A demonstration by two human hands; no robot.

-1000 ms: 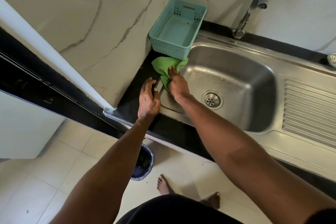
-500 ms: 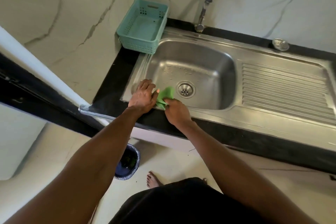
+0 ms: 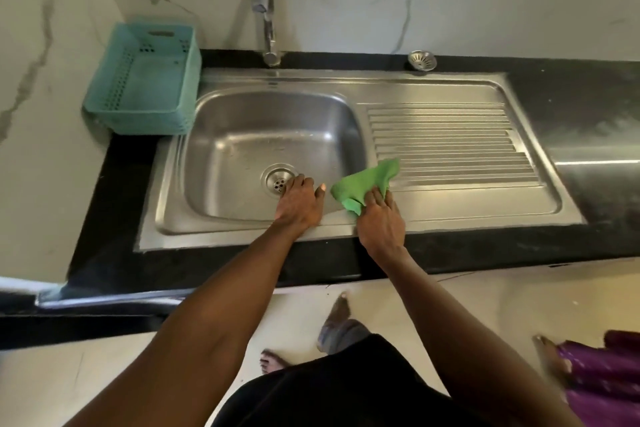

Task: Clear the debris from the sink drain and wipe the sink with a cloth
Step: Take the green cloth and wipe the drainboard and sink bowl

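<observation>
Far left, the teal basket (image 3: 142, 80) sits on the black counter (image 3: 114, 191), tucked into the corner and touching the sink's far-left rim, well out of the wiping path. The tap (image 3: 266, 14) stands at the far edge behind the bowl.

Into the sink (image 3: 242, 135) now: droplets speckle the bowl floor, and the drain (image 3: 277, 180) looks clear, with no debris that I can make out. The loose strainer (image 3: 421, 61) rests on the far counter, likely set aside so the drain could be emptied.

The left hand (image 3: 299, 201) lies flat and slack over the near rim, fingers spread beside the drain, grasping nothing; it reads as a brace for leaning in.

Just right of it, the right hand (image 3: 381, 218) pinches the green cloth (image 3: 367, 184) bunched at its near end, the loose end fanning onto the draining board (image 3: 450, 146). That suits a sweep along the near rim.

Against half a second ago, the cloth sat at the bowl's near-left rim between both hands; it now lies at the bowl's near-right corner, and the left hand has followed it rightward. A second ago the cloth was up by the basket. The view has swung right too, and a bin seen below the counter is gone from frame.
</observation>
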